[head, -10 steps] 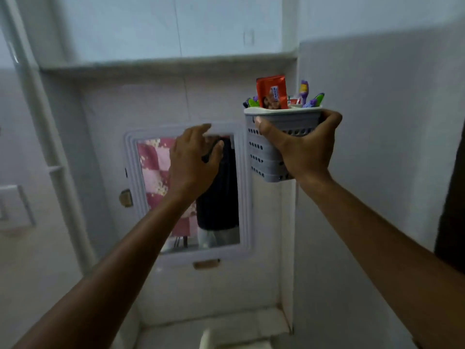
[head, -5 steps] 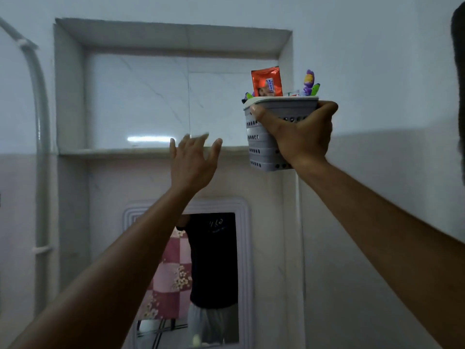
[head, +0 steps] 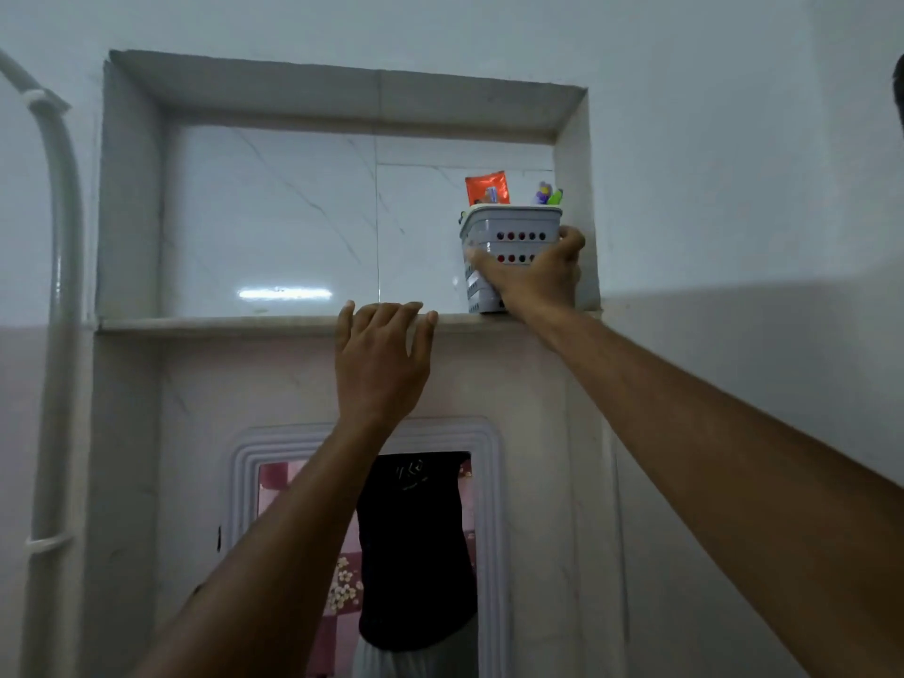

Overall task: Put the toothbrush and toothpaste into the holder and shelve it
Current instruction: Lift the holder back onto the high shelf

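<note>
Right hand (head: 535, 276) grips the grey perforated holder (head: 508, 237) around its lower front, fingers wrapped over the side walls. One holder stands upright at the right end of the shelf (head: 220, 324), its base on the ledge just beside the niche's right wall, long axis vertical. An orange toothpaste (head: 486, 187) sticks straight up from its top, and purple and green toothbrush (head: 549, 194) handles rise at the right corner; their exact number is unclear. Left hand (head: 384, 364) is open, fingers spread, fingertips hooked on the shelf's front edge. White marble tiles line the recess. One framed mirror (head: 367, 555) hangs below, one pale pipe (head: 58, 296) runs down at left.
</note>
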